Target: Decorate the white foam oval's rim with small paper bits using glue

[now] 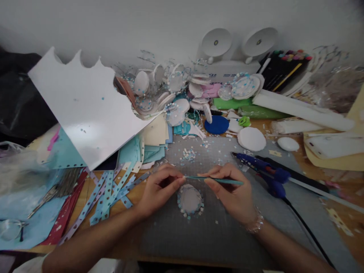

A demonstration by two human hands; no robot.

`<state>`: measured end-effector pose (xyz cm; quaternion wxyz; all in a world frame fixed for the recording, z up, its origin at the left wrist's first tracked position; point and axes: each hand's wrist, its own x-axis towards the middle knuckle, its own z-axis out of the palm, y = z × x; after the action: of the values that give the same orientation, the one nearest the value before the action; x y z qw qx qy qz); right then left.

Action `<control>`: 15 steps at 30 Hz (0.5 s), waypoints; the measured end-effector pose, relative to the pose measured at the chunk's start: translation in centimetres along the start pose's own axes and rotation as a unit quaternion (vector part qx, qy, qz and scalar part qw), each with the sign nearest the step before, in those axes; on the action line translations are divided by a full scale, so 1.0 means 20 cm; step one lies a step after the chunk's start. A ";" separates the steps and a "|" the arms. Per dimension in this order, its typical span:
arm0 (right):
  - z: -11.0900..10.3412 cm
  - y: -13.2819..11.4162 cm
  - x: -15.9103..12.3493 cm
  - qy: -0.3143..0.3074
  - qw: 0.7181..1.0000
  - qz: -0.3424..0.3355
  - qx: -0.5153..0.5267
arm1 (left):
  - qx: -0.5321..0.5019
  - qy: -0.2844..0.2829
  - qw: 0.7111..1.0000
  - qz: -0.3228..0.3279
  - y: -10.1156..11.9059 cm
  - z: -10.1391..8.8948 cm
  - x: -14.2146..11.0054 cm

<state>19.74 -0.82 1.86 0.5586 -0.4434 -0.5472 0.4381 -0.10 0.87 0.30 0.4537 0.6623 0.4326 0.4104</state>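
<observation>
Teal tweezers [227,181] lie level in my right hand [234,191], gripped between thumb and fingers, with their tips pointing left. At those tips, the thumb and forefinger of my left hand [163,185] are pinched together; a tiny pale bit shows there, too small to name. Just below both hands, a white round disc [190,200] edged with small blue and white flower pieces lies on the grey cutting mat [227,242]. Beyond the hands is a loose pile of tiny blue and white flower pieces [189,154].
A blue glue gun [264,167] with a black cord lies at right. Punched paper strips [106,197] and scissors [45,199] are at left, below a large white sheet [85,106]. Decorated discs [178,112], a white oval [251,138] and a pen holder [280,72] crowd the back.
</observation>
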 end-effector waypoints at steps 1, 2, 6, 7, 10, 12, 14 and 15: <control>-0.01 0.00 0.00 0.003 1.000 0.009 -0.001 | -0.001 -0.003 1.000 0.001 0.00 0.00 0.00; -0.01 0.00 0.00 0.007 1.000 0.016 -0.003 | -0.004 -0.003 1.000 0.001 0.00 0.00 0.00; -0.04 0.00 0.01 0.024 0.999 0.033 -0.013 | -0.027 0.009 0.999 -0.023 0.00 0.01 -0.01; -0.04 0.00 0.01 0.024 0.999 0.031 -0.014 | -0.038 0.012 0.999 -0.034 0.00 0.01 -0.01; -0.03 0.00 0.00 0.007 1.000 0.027 -0.001 | -0.059 0.005 0.997 -0.049 -0.01 0.01 -0.01; -0.02 0.00 -0.01 -0.004 0.999 0.029 0.014 | -0.050 -0.006 0.998 -0.038 -0.01 0.01 -0.01; -0.01 0.00 -0.01 -0.009 0.999 0.032 0.024 | -0.034 -0.017 0.999 -0.022 0.00 0.00 -0.01; -0.01 0.00 -0.01 -0.009 0.999 0.034 0.027 | -0.028 -0.022 0.999 -0.016 0.00 0.00 -0.01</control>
<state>19.92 -0.96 1.81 0.5500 -0.4422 -0.5255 0.4752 -0.19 0.70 0.23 0.4880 0.6509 0.4213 0.4010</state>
